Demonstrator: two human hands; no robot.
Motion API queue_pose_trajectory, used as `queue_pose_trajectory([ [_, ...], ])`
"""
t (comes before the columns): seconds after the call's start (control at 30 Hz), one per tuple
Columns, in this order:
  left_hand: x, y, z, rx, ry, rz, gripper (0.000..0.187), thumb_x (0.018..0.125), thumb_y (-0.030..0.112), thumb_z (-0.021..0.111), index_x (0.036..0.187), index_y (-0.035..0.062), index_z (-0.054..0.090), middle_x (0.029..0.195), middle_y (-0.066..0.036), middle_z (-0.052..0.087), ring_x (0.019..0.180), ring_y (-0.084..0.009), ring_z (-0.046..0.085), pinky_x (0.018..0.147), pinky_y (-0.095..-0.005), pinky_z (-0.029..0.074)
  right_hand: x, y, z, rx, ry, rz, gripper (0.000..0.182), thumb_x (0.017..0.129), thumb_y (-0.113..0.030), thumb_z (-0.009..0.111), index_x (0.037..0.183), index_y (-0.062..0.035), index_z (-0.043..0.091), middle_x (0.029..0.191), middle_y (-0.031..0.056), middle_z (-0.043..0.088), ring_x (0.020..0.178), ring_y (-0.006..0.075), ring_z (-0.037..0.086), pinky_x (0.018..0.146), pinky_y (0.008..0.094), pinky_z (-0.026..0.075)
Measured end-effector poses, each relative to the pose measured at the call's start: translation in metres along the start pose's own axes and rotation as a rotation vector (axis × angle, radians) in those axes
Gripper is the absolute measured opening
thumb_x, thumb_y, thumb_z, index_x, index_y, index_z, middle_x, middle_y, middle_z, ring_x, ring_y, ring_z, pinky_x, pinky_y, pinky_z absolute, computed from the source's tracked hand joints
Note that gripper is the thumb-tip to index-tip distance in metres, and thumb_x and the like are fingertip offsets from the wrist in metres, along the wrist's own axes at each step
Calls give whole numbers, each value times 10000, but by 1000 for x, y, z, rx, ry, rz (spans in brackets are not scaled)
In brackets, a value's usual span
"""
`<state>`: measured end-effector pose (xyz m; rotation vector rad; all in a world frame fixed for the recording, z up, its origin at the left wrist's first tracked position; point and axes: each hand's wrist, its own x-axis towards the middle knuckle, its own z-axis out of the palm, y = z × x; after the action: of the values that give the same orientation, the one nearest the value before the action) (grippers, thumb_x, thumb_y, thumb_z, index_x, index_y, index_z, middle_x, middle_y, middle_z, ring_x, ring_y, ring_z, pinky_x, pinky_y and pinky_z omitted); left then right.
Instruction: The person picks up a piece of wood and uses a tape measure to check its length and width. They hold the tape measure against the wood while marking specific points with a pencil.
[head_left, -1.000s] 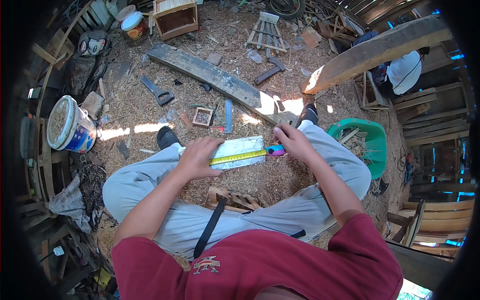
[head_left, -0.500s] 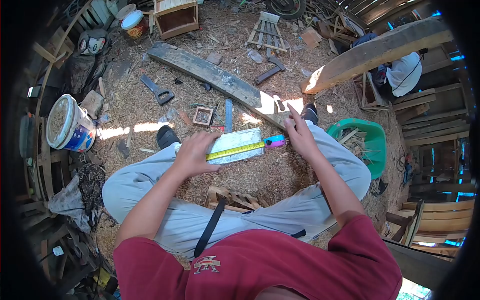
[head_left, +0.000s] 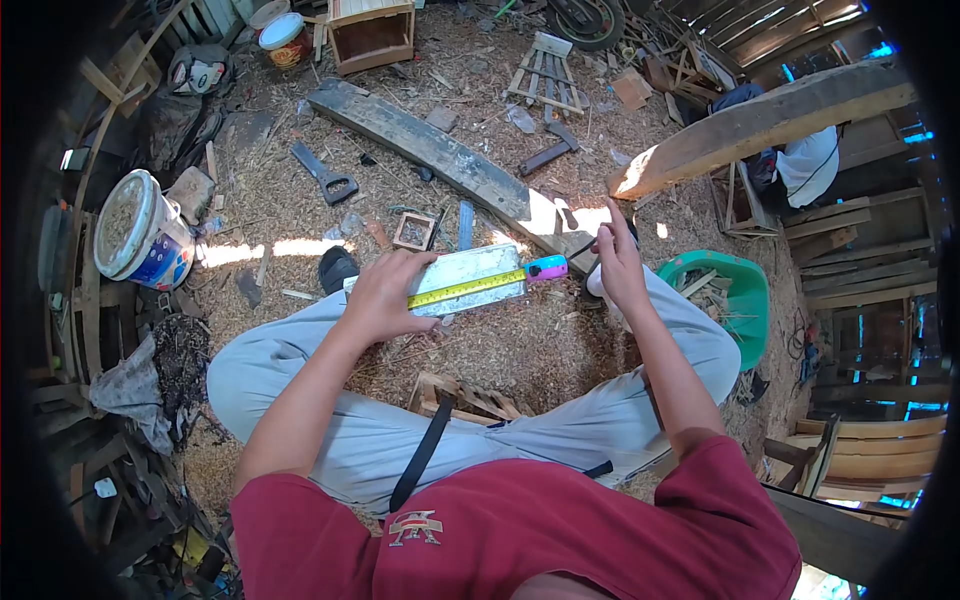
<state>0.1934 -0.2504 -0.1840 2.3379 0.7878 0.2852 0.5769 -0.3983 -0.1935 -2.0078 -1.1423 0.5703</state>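
My left hand [head_left: 385,297] grips the left end of a short, whitish, worn board [head_left: 480,263], fingers at its far edge and thumb at its near edge. Along the board lies the yellow blade of a tape measure [head_left: 465,289], its left end at my left hand. The blue and purple tape case [head_left: 546,268] sits at the board's right end. To the right of the case, my right hand [head_left: 620,262] is raised with nothing visible in it, index finger stretched out and the others partly bent.
Beyond the board are a small square wooden box [head_left: 413,231], a handsaw [head_left: 325,176], a hammer-like tool [head_left: 550,151] and a long plank [head_left: 430,150]. A green basin [head_left: 757,300] of wood scraps stands right, a white bucket [head_left: 130,225] left. Another person [head_left: 808,168] is at upper right.
My right hand has moved slightly right, farther from the tape case. My left hand keeps its hold on the board. The whole view has shifted a little.
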Motion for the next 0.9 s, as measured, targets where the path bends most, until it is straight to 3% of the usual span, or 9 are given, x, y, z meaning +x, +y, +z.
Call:
queue_pose_trajectory([
  [0.07, 0, -1, -2, -4, 7, -12, 901, 577, 293, 945, 1390, 117, 598, 1235, -110, 662, 1192, -346, 616, 988, -463, 475, 2, 2, 2, -10, 19, -48, 582, 1130, -261, 478, 1644, -39, 318, 1118, 67, 575, 913, 136, 580, 856, 298, 508],
  [0.47, -2, -12, -24, 8, 115, -107, 888, 574, 297, 946, 1375, 115, 610, 1229, -127, 670, 1144, -352, 644, 976, -459, 507, 12, 22, 5, -69, 96, -48, 557, 1132, -285, 472, 1609, -14, 373, 1306, 153, 588, 954, 169, 642, 860, 332, 556],
  [0.5, -2, -12, -27, 4, 115, -119, 887, 575, 298, 946, 1374, 111, 610, 1233, -130, 670, 1143, -354, 646, 980, -463, 510, 13, 21, 8, -65, 152, -51, 504, 1107, -273, 528, 1530, -2, 489, 1200, 132, 643, 903, 165, 652, 839, 316, 551],
  [0.6, -2, -17, -33, 19, 169, -123, 878, 577, 297, 946, 1367, 104, 616, 1244, -139, 671, 1149, -365, 650, 982, -471, 524, 15, 20, 12, -130, -10, 138, 467, 1036, -328, 608, 1373, -6, 634, 1135, 216, 721, 944, 290, 705, 873, 382, 545],
  [0.63, -2, -19, -36, 19, 182, -130, 872, 579, 294, 946, 1363, 101, 618, 1247, -141, 672, 1155, -367, 650, 986, -470, 525, 12, 16, 18, -73, 4, 83, 407, 1006, -327, 642, 1215, 15, 711, 1034, 196, 748, 900, 304, 727, 840, 393, 560],
  [0.77, -2, -25, -44, 19, 234, -176, 869, 569, 278, 951, 1352, 97, 620, 1210, -133, 672, 1149, -361, 648, 979, -468, 528, 14, 11, 46, -125, -171, 103, 393, 975, -326, 664, 1148, 19, 735, 1054, 215, 758, 960, 327, 742, 869, 416, 567],
  [0.87, 0, -31, -45, 26, 293, -174, 872, 565, 282, 953, 1350, 100, 618, 1189, -130, 670, 1144, -358, 644, 973, -470, 526, 34, 80, 98, -88, -263, 188, 412, 964, -354, 663, 1139, 11, 742, 1028, 210, 767, 971, 346, 742, 900, 440, 560],
  [0.9, 1, -33, -45, 31, 315, -168, 872, 567, 287, 953, 1350, 101, 618, 1190, -131, 669, 1146, -358, 642, 973, -472, 525, 37, 86, 111, -94, -257, 187, 367, 976, -327, 655, 1105, 7, 735, 960, 156, 748, 875, 279, 709, 820, 403, 549],
])
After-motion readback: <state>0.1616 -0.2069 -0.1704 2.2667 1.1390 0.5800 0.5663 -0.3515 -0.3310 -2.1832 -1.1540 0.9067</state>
